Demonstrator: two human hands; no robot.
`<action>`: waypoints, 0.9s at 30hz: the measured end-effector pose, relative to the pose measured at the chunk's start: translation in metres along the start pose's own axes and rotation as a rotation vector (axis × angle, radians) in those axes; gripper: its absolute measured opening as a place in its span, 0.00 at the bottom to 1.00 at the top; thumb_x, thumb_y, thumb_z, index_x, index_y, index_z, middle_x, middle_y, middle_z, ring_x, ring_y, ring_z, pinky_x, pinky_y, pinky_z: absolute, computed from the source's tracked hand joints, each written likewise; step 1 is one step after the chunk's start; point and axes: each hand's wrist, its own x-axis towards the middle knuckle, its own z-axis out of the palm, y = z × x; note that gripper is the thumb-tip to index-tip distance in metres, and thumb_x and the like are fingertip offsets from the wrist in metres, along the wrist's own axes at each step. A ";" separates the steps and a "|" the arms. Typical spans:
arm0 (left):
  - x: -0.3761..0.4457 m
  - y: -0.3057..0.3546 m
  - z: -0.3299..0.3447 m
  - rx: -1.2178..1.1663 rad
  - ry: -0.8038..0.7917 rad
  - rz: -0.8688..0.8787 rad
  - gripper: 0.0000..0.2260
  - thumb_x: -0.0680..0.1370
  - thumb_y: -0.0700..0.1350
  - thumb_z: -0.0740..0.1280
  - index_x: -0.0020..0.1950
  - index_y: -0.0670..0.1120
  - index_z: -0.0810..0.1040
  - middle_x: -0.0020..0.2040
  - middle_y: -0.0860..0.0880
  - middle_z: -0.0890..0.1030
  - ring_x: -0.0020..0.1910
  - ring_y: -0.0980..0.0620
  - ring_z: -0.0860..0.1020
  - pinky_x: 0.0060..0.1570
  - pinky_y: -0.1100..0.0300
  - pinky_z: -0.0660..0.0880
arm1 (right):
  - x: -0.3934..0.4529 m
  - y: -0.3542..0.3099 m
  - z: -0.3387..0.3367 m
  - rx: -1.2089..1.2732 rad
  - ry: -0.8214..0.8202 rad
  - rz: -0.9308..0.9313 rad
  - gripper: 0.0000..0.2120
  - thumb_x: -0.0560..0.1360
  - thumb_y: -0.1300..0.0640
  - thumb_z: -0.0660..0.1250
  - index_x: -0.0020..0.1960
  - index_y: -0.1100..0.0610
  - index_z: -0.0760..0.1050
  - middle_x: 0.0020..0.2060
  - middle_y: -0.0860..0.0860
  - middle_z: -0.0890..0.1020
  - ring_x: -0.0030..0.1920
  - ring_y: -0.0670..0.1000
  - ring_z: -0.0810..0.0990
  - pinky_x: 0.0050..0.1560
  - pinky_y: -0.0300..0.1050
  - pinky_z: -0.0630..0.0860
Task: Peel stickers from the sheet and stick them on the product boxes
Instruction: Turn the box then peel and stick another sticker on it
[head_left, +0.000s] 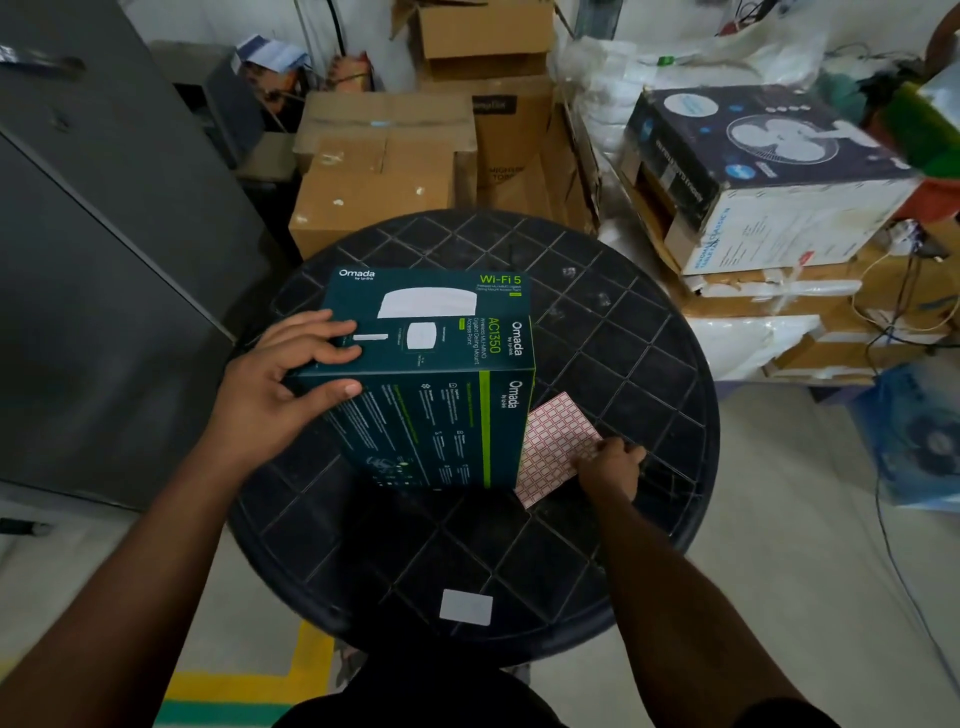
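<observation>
A cluttered storeroom of cardboard cartons (384, 171) surrounds a round black surface (597, 332). The left hand (291, 369) grips the teal product box (436, 384), fingers curled round its edge. The right hand (610, 465) pinches the sticker sheet (553, 441) just beside it. No sticker shows on the box, so labelling seems barely begun.

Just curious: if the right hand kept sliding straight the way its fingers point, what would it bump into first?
Probably the green product box: the right hand points left across the sticker sheet toward its lower edge.
</observation>
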 end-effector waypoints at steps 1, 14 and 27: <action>0.000 -0.001 -0.001 -0.003 0.000 -0.001 0.23 0.74 0.60 0.73 0.56 0.41 0.83 0.63 0.45 0.81 0.71 0.47 0.74 0.73 0.52 0.67 | -0.002 -0.001 0.000 -0.004 0.011 -0.010 0.33 0.72 0.52 0.77 0.72 0.59 0.67 0.74 0.60 0.60 0.66 0.61 0.75 0.63 0.57 0.76; -0.006 -0.008 -0.010 -0.033 0.005 -0.015 0.19 0.73 0.55 0.74 0.56 0.44 0.83 0.64 0.46 0.81 0.71 0.47 0.74 0.74 0.52 0.67 | -0.019 0.004 0.019 -0.201 0.058 -0.165 0.35 0.75 0.44 0.73 0.74 0.58 0.65 0.73 0.58 0.62 0.72 0.60 0.64 0.68 0.61 0.72; -0.005 -0.011 -0.017 -0.058 -0.001 -0.035 0.20 0.73 0.58 0.74 0.56 0.45 0.83 0.64 0.48 0.81 0.71 0.48 0.74 0.74 0.52 0.67 | -0.018 -0.008 0.003 0.350 0.040 -0.046 0.21 0.73 0.57 0.75 0.60 0.51 0.68 0.60 0.56 0.78 0.56 0.56 0.79 0.55 0.57 0.81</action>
